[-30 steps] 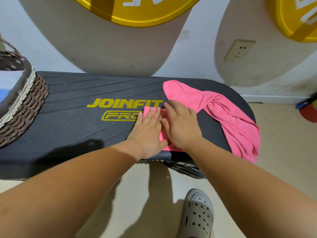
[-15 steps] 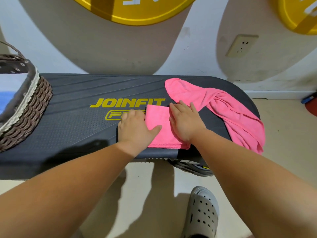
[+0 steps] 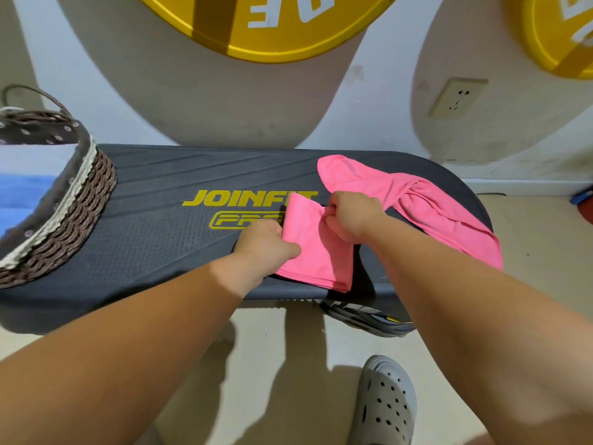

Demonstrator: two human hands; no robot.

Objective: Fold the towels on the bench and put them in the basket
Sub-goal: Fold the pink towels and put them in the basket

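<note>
Fleecy matt cloth towel, textured matt plastic bench, woven wicker basket.

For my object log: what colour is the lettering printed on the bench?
Yellow lettering on a dark grey bench, seen in the head view.

Two yellow discs are on the wall, with a socket between them. A grey clog stands on the floor.

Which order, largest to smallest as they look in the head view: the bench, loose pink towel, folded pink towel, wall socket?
1. bench
2. loose pink towel
3. folded pink towel
4. wall socket
The socket is farther from the camera, so this ranks its look only.
</note>
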